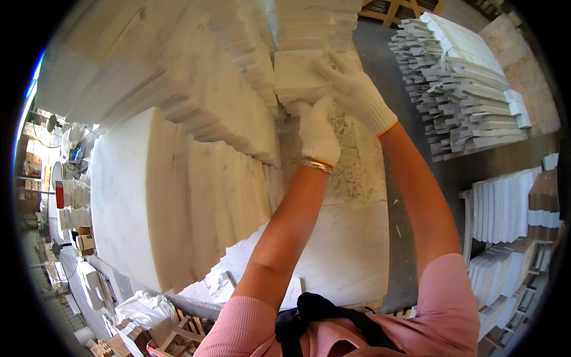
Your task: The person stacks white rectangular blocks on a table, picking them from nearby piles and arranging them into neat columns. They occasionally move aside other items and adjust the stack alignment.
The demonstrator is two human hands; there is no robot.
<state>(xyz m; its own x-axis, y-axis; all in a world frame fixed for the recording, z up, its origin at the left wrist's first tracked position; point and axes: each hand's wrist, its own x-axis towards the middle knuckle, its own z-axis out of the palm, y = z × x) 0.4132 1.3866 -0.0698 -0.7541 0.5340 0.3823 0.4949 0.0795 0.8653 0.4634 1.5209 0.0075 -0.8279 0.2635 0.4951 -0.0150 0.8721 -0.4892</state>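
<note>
Both of my hands wear white knitted gloves with yellow cuff edges. A pale marble tile (300, 72), perhaps several stacked together, lies ahead of me against a row of similar tiles. My left hand (320, 132) grips its near edge, with the fingers partly hidden beneath it and the thumb raised. My right hand (355, 94) clasps the right side, its fingers reaching over the top face. Below the hands is a rough, grainy stone surface (355, 157), with a smooth white marble slab (342, 253) nearer to me.
Tall rows of upright marble tiles (205, 196) crowd the left side, close to my left forearm. Across a grey floor (407, 205) on the right stand a stack of thin white strips (464, 89) and upright white tiles (505, 205). A wooden crate (401, 9) is at the far end.
</note>
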